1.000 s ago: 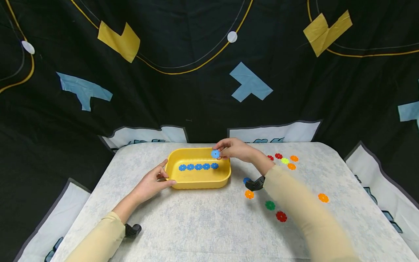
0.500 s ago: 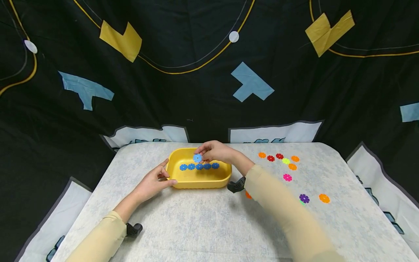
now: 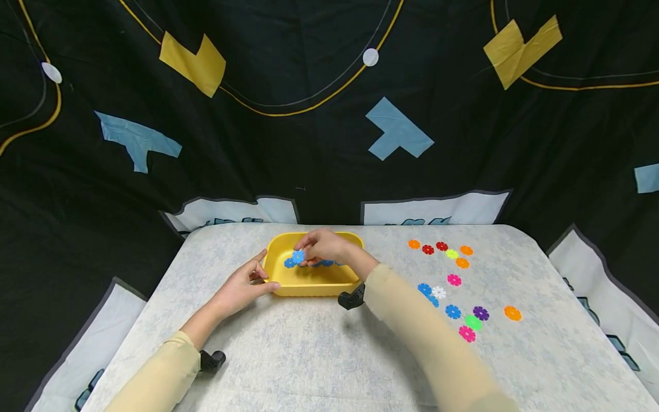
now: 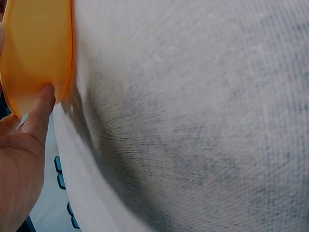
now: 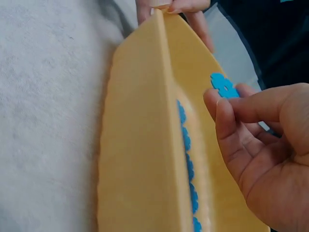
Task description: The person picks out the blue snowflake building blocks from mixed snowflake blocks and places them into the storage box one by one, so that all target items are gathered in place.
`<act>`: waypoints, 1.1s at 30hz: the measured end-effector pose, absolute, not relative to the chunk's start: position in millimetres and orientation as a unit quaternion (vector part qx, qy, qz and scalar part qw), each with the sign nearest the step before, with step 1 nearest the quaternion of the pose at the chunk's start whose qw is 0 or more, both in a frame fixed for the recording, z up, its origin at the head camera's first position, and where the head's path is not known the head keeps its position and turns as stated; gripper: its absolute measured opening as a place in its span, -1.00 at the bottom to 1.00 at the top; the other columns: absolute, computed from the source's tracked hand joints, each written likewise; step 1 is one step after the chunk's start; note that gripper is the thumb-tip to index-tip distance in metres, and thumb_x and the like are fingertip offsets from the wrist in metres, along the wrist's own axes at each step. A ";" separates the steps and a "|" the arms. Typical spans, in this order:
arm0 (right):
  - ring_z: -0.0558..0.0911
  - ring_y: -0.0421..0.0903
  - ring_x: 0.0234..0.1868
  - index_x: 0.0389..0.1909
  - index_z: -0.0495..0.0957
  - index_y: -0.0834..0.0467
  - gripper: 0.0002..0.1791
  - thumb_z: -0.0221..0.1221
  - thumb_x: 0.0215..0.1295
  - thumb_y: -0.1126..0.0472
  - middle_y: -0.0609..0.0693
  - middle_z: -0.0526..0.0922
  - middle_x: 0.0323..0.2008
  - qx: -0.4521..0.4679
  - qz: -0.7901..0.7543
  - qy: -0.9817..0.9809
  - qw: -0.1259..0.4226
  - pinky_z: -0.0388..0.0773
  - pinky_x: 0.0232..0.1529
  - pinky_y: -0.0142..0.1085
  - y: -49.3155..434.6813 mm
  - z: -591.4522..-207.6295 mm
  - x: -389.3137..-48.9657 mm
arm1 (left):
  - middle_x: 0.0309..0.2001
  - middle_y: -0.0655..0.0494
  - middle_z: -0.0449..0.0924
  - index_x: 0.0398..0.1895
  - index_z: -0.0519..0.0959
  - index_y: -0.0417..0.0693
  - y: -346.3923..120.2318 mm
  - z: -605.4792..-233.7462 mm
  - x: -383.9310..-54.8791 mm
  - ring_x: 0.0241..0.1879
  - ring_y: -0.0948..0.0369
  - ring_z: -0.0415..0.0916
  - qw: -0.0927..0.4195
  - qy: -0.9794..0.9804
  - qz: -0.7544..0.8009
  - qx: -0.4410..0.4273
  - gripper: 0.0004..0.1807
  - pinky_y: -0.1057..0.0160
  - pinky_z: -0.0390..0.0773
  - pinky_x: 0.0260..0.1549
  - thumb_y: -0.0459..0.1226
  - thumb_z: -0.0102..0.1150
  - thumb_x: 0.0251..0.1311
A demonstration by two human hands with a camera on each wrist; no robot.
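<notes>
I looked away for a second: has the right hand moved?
Yes, the right hand has moved left over the yellow tray, toward its left end.

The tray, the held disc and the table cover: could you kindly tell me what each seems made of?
Tray: probably plastic, satin finish; smooth, evenly yellow walls.
Held disc: likely thin plastic, fairly matt; uniform blue, notched edge.
Table cover: apparently woven fabric, matt; threadlike texture shows up close.

There's decent room to slide in over the front of the table [image 3: 309,360] between the sleeves [image 3: 162,366], but the left hand [image 3: 241,290] blocks the left end of the tub [image 3: 314,290], the right hand [image 3: 325,246] hangs over its middle, and flower discs [image 3: 449,312] litter the right.
</notes>
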State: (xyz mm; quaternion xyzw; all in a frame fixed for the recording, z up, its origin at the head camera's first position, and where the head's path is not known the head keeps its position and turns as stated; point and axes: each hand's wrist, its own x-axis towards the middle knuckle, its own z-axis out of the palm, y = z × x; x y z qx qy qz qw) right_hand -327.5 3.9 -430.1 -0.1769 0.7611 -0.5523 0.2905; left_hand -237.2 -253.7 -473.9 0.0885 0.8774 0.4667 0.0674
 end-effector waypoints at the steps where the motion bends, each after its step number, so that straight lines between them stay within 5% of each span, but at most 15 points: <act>1: 0.67 0.30 -0.06 0.07 0.61 0.30 -0.75 0.14 0.43 0.47 0.27 0.68 -0.15 -0.173 -0.549 0.764 0.291 0.56 0.19 0.12 1.7 -431.2 -326.9 | 0.65 0.04 -0.09 -0.19 0.40 -0.11 -253.8 -474.0 -237.3 0.42 -0.24 0.28 0.068 0.877 0.467 0.088 -0.58 -0.13 0.32 0.38 -0.09 0.46 0.23; 5: 0.69 0.27 -0.11 0.08 0.61 0.31 -0.74 0.15 0.43 0.45 0.30 0.71 -0.15 -0.156 -0.536 0.774 0.299 0.60 0.16 0.05 -6.8 -435.6 -324.6 | 0.65 0.05 -0.09 -0.19 0.40 -0.11 -254.5 -474.7 -237.7 0.43 -0.23 0.26 0.070 0.877 0.467 0.090 -0.57 -0.13 0.30 0.39 -0.09 0.46 0.24; 15: 0.64 -0.06 -0.48 -0.06 0.66 0.33 -0.77 0.21 0.30 0.52 0.14 0.68 -0.37 -0.156 -0.496 0.806 0.282 0.68 -0.33 -0.36 -29.9 -451.4 -320.8 | 0.65 0.04 -0.10 -0.17 0.41 -0.16 -253.8 -474.0 -236.3 0.42 -0.22 0.28 0.070 0.871 0.477 0.096 -0.57 -0.08 0.37 0.35 -0.11 0.45 0.25; 33: 0.63 -0.12 -0.54 -0.08 0.65 0.35 -0.79 0.19 0.31 0.55 0.13 0.63 -0.34 -0.120 -0.497 0.811 0.284 0.69 -0.38 -0.39 -44.9 -458.1 -310.3 | 0.64 0.03 -0.08 -0.21 0.40 -0.12 -255.5 -472.3 -235.4 0.37 -0.18 0.37 0.067 0.867 0.482 0.103 -0.46 -0.02 0.45 0.30 0.04 0.50 0.14</act>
